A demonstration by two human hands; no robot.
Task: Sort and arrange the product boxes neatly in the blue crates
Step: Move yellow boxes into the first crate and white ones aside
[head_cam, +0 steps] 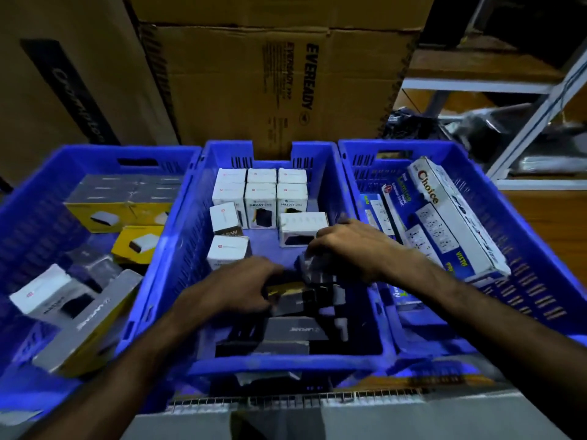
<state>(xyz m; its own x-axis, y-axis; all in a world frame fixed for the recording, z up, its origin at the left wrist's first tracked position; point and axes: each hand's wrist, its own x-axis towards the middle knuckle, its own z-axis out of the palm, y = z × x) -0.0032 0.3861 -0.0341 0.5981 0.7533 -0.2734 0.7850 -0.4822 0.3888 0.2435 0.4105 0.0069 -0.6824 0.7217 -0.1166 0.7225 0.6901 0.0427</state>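
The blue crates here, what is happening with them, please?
A person is sorting product boxes. Both hands work in the middle blue crate: the left hand and the right hand handle dark boxes near its front. White boxes stand in neat rows at the back. The side crates hold other boxes.

The three blue crates (355, 173) are moulded plastic with slotted walls and a faint sheen. The small white boxes (260, 198) in the middle crate look like smooth printed card. The long Choice box (451, 214) is glossy printed card. The yellow boxes (104, 214) appear shiny, as if film-wrapped. The big cartons (279, 84) behind are matt brown corrugated cardboard, creased. The rack (540, 100) at right looks like painted metal.
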